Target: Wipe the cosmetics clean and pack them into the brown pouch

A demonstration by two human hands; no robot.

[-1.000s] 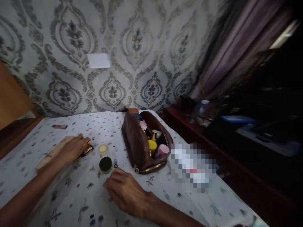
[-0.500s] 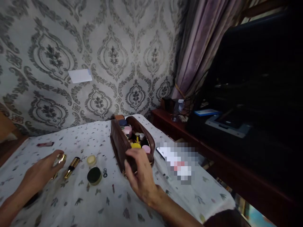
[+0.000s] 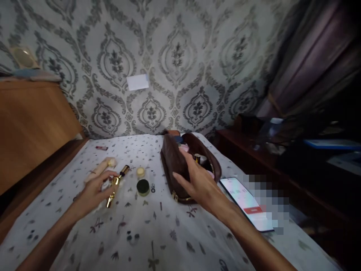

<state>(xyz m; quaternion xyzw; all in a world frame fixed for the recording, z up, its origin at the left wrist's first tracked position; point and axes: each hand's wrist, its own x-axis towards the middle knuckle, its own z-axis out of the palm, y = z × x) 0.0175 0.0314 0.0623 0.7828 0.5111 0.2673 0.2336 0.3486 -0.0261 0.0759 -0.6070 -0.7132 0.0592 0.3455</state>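
Note:
My left hand [image 3: 94, 192] is over the patterned cloth, its fingers closed around a small clear bottle with a gold cap [image 3: 116, 181], partly hidden by the fingers. A gold tube [image 3: 109, 201] lies by its fingertips, and a black-and-gold tube [image 3: 124, 171] just beyond them. My right hand [image 3: 197, 178] reaches over the near side of an unzipped brown cosmetic bag [image 3: 172, 165]. Its fingers are stretched toward the mouth, thumb apart, with nothing visible in them. Pink, white and gold-ringed containers [image 3: 200, 159] show inside; the hand hides part of the contents.
On the cloth are a dark-lidded jar [image 3: 143, 187], a small cream-lidded jar [image 3: 140, 172], a beige tube [image 3: 98, 169] and a pinkish tube [image 3: 102, 148]. A lit phone [image 3: 245, 201] lies right of the bag. A wooden headboard [image 3: 36, 116] stands left, a dark red ledge [image 3: 234, 141] right.
The view has swung left, so the bag and cloth appear further right. My right fingers have straightened and reach further over the bag. The left hand keeps hold of the gold-capped bottle.

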